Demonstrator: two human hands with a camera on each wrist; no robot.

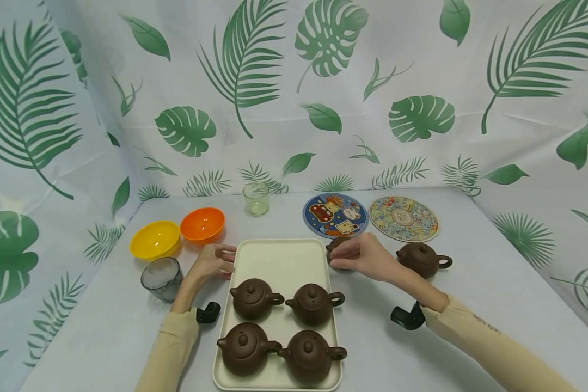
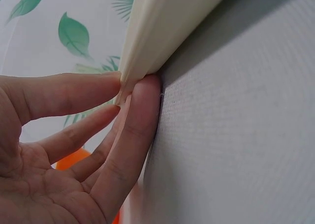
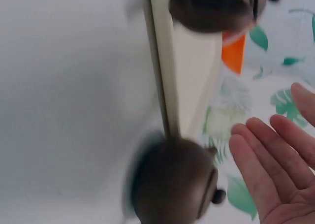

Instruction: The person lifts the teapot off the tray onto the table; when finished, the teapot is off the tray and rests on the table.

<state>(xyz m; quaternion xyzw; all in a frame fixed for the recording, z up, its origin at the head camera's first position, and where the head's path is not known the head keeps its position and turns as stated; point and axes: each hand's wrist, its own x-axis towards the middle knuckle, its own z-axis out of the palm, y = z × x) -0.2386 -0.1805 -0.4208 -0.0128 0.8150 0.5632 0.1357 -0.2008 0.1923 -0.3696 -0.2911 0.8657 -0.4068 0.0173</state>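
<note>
My left hand (image 1: 213, 262) is at the left edge of a cream tray (image 1: 280, 256). In the left wrist view its thumb and a finger pinch the tray's rim (image 2: 135, 51). Several dark brown teapots, among them a front left one (image 1: 245, 351) and a back right one (image 1: 312, 306), stand on the tray in two rows, handles to the right. Off the tray's far right corner stands another brown teapot (image 3: 172, 182), partly hidden by my right hand (image 1: 365, 257) in the head view. The right wrist view shows that hand's fingers (image 3: 263, 170) extended on the lid side, apart from the teapot.
One more teapot (image 1: 420, 260) stands farther right. Two round patterned mats (image 1: 335, 215) lie at the back right. A yellow bowl (image 1: 155, 239), an orange bowl (image 1: 202, 225) and a grey glass (image 1: 162, 279) are on the left. A greenish glass (image 1: 256, 198) stands at the back.
</note>
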